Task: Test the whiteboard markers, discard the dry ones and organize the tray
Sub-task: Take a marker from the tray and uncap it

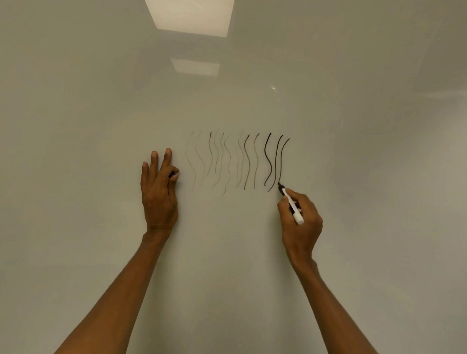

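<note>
while my left hand (159, 191) lies against the whiteboard (80, 112) with three fingers straight toward 12 o'clock, its thumb and forefinger pinch a black cap (173, 175). at 3 o'clock of it runs a row of wavy test lines (238, 160), faint at left, darker at right. my right hand (302, 224) grips the white marker (293, 205), tip pointing to 11 o'clock and touching the foot of the rightmost line.

We face whiteboard (94, 113); it fills view. Row of strokes (238, 160) at centre. Our left hand (159, 194) just left of row, cap (173, 174) pinched at thumb side. Our right hand (302, 222) below row's right end, holding marker (292, 202); tip touches bottom of rightmost stroke.
</note>
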### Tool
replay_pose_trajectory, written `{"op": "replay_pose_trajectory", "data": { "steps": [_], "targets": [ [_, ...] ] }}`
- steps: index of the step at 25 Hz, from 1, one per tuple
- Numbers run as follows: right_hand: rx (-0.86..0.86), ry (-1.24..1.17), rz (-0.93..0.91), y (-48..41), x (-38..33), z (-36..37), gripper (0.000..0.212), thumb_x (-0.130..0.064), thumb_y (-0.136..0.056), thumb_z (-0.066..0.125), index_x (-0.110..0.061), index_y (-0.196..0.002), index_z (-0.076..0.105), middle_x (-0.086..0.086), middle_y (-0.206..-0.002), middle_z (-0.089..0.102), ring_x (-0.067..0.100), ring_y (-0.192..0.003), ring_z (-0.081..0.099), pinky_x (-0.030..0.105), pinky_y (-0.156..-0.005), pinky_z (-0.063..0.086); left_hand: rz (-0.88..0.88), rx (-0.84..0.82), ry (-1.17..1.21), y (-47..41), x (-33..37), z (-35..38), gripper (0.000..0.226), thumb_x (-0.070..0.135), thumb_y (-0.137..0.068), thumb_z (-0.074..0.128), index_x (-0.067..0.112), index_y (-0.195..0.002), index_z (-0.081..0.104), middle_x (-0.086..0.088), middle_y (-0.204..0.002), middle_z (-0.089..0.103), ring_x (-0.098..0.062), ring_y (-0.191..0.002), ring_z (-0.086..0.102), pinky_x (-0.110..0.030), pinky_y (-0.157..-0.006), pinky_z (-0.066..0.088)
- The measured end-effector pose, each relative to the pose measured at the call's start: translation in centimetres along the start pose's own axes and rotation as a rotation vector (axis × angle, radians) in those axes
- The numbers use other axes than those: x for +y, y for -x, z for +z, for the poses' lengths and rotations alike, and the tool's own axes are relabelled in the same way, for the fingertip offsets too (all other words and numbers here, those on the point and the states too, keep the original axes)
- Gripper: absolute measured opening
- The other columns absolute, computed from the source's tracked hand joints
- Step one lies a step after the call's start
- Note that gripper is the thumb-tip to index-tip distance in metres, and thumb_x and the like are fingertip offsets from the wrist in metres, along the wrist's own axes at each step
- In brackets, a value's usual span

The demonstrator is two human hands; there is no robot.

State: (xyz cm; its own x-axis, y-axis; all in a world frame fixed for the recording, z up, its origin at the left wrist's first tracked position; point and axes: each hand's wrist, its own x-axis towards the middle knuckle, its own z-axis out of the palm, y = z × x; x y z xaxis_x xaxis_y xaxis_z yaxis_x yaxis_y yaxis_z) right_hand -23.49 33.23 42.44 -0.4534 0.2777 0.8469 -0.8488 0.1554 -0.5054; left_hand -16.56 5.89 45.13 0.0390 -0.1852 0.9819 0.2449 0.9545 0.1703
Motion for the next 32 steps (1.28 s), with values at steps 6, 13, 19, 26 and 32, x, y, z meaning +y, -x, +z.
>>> {"op": "replay_pose_trajectory", "data": {
  "steps": [6, 13, 19, 26, 32],
  "targets": [
    [-0.277, -0.553, 0.414, 4.3, -2.1, 0.5, 0.013, -0.004, -0.095, 0.058, -0.005, -0.106, 0.065, 0.013, -0.089, 0.07, 0.022, -0.071, 0.061, 0.03, -0.063, 0.051, -0.216, 0.038, 0.219, 1.3, 2.0, -1.8, 0.021, 0.013, -0.104, 0.047, 0.001, -0.107, 0.064, -0.009, -0.133, 0.055, -0.02, -0.139, 0.043, -0.038, -0.115, 0.037],
    [-0.589, -0.917, 0.778, 10.3, -4.1, 4.2, 0.025, -0.009, -0.098, 0.05, -0.002, -0.118, 0.064, 0.023, -0.105, 0.069, 0.026, -0.084, 0.066, 0.033, -0.077, 0.052, -0.766, 0.162, 0.526, 6.0, 5.1, -4.8, 0.024, 0.022, -0.099, 0.059, 0.014, -0.119, 0.07, -0.003, -0.104, 0.072, -0.01, -0.099, 0.068, -0.018, -0.089, 0.05],
    [-0.66, -0.922, 0.85, 14.2, -5.1, 6.1, 0.028, -0.012, -0.101, 0.046, -0.004, -0.122, 0.062, 0.024, -0.109, 0.069, 0.026, -0.084, 0.067, 0.032, -0.075, 0.054, -1.064, 0.206, 0.671, 9.3, 5.3, -6.8, 0.018, 0.026, -0.094, 0.067, 0.015, -0.103, 0.078, -0.006, -0.096, 0.077, -0.021, -0.098, 0.072, -0.031, -0.094, 0.055],
    [-0.685, -0.831, 0.869, 16.8, -5.5, 7.2, 0.02, -0.014, -0.101, 0.049, -0.003, -0.115, 0.06, 0.021, -0.108, 0.071, 0.026, -0.082, 0.067, 0.033, -0.074, 0.053, -1.118, 0.2, 0.673, 11.7, 4.9, -8.5, 0.02, 0.023, -0.095, 0.065, 0.01, -0.105, 0.077, -0.008, -0.093, 0.077, -0.023, -0.094, 0.073, -0.032, -0.091, 0.057],
    [-0.668, -0.802, 0.886, 18.2, -6.0, 7.5, 0.015, -0.013, -0.101, 0.049, -0.006, -0.108, 0.061, 0.022, -0.106, 0.072, 0.023, -0.077, 0.067, 0.031, -0.071, 0.053, -1.149, 0.217, 0.613, 13.0, 4.3, -9.7, 0.02, 0.025, -0.096, 0.064, 0.013, -0.106, 0.077, -0.004, -0.093, 0.077, -0.018, -0.093, 0.073, -0.029, -0.089, 0.057]
  ]
}}
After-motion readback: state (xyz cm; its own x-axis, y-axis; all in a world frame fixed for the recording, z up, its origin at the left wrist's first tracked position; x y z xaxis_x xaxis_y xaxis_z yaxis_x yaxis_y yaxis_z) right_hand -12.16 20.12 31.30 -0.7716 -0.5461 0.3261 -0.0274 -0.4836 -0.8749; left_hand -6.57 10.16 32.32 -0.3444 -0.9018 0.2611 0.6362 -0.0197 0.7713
